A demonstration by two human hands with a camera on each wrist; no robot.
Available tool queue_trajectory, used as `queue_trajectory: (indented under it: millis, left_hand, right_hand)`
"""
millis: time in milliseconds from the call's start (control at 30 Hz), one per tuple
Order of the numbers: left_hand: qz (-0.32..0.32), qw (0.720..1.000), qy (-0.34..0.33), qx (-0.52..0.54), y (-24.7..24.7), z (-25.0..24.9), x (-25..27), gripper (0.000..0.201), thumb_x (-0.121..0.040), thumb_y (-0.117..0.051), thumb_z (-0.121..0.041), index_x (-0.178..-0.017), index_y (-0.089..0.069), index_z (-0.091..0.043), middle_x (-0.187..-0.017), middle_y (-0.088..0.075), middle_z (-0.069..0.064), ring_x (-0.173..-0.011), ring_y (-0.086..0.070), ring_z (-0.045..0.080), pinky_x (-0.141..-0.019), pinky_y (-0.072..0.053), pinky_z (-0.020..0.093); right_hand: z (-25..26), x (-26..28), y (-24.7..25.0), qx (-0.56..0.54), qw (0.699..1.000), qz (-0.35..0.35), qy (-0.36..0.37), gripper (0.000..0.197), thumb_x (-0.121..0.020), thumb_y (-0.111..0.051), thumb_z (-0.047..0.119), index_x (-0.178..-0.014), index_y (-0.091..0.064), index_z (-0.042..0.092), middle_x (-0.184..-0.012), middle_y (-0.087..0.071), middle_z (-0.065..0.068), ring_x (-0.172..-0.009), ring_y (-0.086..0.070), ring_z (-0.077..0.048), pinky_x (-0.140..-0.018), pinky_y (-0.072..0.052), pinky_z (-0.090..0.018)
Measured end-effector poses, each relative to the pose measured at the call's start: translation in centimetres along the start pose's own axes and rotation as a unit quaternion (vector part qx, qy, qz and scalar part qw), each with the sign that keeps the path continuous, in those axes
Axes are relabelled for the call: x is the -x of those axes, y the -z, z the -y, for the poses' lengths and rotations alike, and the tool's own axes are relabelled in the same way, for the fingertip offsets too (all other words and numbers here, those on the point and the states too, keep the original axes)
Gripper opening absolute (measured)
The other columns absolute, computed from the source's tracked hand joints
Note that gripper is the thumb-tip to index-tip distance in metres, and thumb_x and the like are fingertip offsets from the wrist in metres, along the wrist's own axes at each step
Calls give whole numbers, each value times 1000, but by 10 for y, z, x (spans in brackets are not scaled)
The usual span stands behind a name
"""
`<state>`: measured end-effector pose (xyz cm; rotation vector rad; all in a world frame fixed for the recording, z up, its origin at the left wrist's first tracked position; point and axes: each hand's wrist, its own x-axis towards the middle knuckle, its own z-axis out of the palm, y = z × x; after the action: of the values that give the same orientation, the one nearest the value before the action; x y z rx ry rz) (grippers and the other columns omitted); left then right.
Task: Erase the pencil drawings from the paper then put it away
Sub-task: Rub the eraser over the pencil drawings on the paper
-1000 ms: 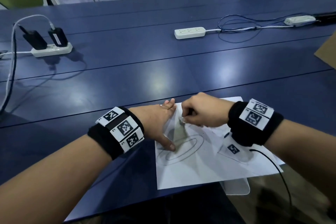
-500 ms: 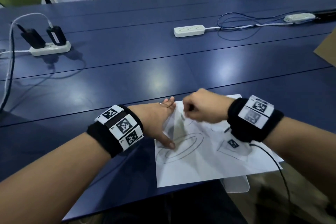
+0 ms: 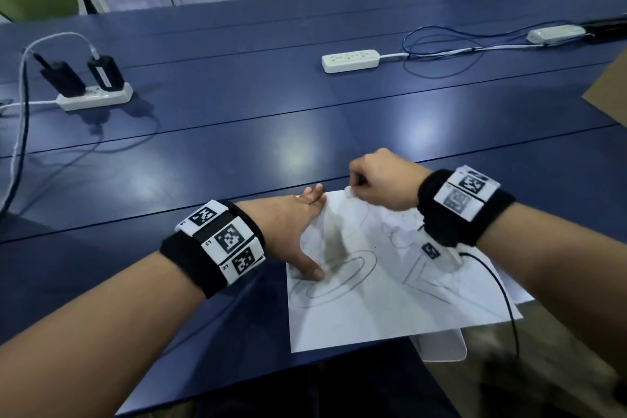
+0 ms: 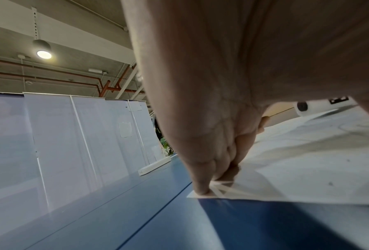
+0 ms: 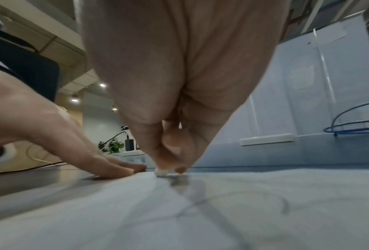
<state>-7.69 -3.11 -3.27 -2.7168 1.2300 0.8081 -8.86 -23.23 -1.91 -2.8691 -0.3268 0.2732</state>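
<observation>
A white sheet of paper (image 3: 373,309) with pencil ovals and a triangle lies at the near edge of the blue table (image 3: 237,132). My left hand (image 3: 298,231) lies flat on the paper's left edge, fingers straight, thumb on the oval drawing; its fingertips (image 4: 202,189) press the far left corner. My right hand (image 3: 376,183) is curled at the paper's far edge and pinches a small white eraser (image 5: 162,172) whose tip touches the paper (image 5: 179,211). In the head view the eraser (image 3: 349,193) is mostly hidden by the fingers.
Farther back on the table lie a white power strip (image 3: 351,60) with a tangle of blue cables (image 3: 448,51) and, at the left, another strip carrying two black chargers (image 3: 91,92). A brown board (image 3: 610,92) juts in at the right edge. A pale tray (image 3: 444,346) sticks out under the paper.
My right hand has slid with the eraser from the middle of the paper up to its far edge. The left hand has kept its place on the sheet.
</observation>
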Motion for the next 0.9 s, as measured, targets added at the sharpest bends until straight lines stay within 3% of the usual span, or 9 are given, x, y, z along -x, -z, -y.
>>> queue_trajectory:
  millis: [100,200,267,367,467,633,700,800,900]
  left_hand:
    - [1,1000,3,3,0,0,0,133,-68,-74,-67,-156,10,-12,-161,20,-1,-150,1,10,-120,-10,24]
    - [7,1000,2,2,-2,3,-2,134,-67,-74,-68,-155,9,-12,-161,21,0,-150,3,11,-122,-10,26]
    - [11,1000,2,-4,-2,3,-3,134,-68,-73,-69,-155,10,-11,-160,22,1,-150,4,12,-122,-10,27]
    - [9,1000,1,-2,-1,2,-1,133,-68,-73,-69,-155,10,-12,-160,22,-1,-150,3,11,-121,-9,26]
    - [4,1000,0,0,-1,2,0,133,-68,-72,-70,-155,11,-13,-161,22,-1,-150,3,10,-120,-8,24]
    - [5,1000,-1,0,-2,3,-2,133,-68,-74,-68,-155,9,-11,-161,20,1,-150,1,12,-121,-10,24]
    - [5,1000,-2,-2,-2,3,-2,133,-68,-73,-68,-155,9,-11,-161,20,1,-150,0,12,-120,-10,23]
    - [1,1000,-2,0,-2,3,-2,133,-67,-73,-69,-156,9,-12,-161,20,0,-150,0,11,-120,-10,23]
    - [0,1000,-2,-3,-3,3,-2,134,-67,-73,-70,-155,9,-12,-161,20,-1,-150,2,10,-121,-9,25]
  right_hand:
    - [0,6,-1,-14,1000,7,11,10,-86,-56,19,-80,-62,14,-64,-59,7,-70,-58,-14,-60,-38,-22]
    - [15,30,-6,-58,992,92,69,9,-83,-61,20,-75,-63,16,-50,-58,10,-49,-56,-1,-50,-38,-9]
    - [18,33,-7,-67,987,121,79,11,-83,-62,23,-75,-62,17,-50,-60,8,-45,-57,-4,-50,-42,-11]
    - [3,16,-1,-32,997,56,40,7,-84,-59,19,-77,-62,17,-53,-58,10,-55,-57,-9,-54,-43,-18]
    - [-7,9,3,-15,1000,11,4,9,-86,-55,18,-79,-60,15,-56,-54,12,-66,-56,-14,-48,-34,-9]
    - [16,37,-11,-54,988,112,87,8,-83,-62,22,-77,-62,17,-54,-59,10,-50,-54,-1,-51,-39,-11]
    - [15,33,-12,-25,991,91,91,7,-83,-61,22,-77,-62,17,-62,-62,9,-57,-53,-2,-56,-39,-14]
    - [-4,13,-4,3,1000,11,9,10,-86,-55,20,-82,-62,16,-73,-64,3,-76,-57,-17,-65,-42,-26]
    - [-11,9,0,-1,1000,2,-26,10,-88,-53,21,-83,-60,15,-72,-58,5,-75,-56,-18,-62,-38,-23]
